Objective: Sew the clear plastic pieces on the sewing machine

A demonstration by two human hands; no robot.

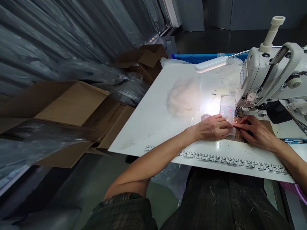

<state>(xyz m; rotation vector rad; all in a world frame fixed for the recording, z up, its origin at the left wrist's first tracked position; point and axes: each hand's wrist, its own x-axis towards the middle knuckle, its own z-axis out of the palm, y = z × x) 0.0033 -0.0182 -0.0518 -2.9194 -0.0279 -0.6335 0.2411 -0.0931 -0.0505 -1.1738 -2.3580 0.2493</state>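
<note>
A white sewing machine [250, 75] stands at the right of the table, its needle area just beyond my hands. My left hand [215, 127] is closed, its fingertips together on a thin see-through piece [230, 130] with small red marks. Close on its right, my right hand [257, 131] has thumb and fingers pinched at the edge of the same piece, in front of the presser foot [237, 111]. Whether the piece is film or sheer cloth I cannot tell. Beneath both hands lies a brown patch [240, 136] of the work surface.
A printed ruler [216, 160] runs along the table's [144, 127] front edge. A lit lamp [211, 64] hangs over the surface. Blue-handled snips [295, 141] and a dark flat object [279, 111] lie at right. Open cardboard boxes [72, 102] with plastic wrap stand at left.
</note>
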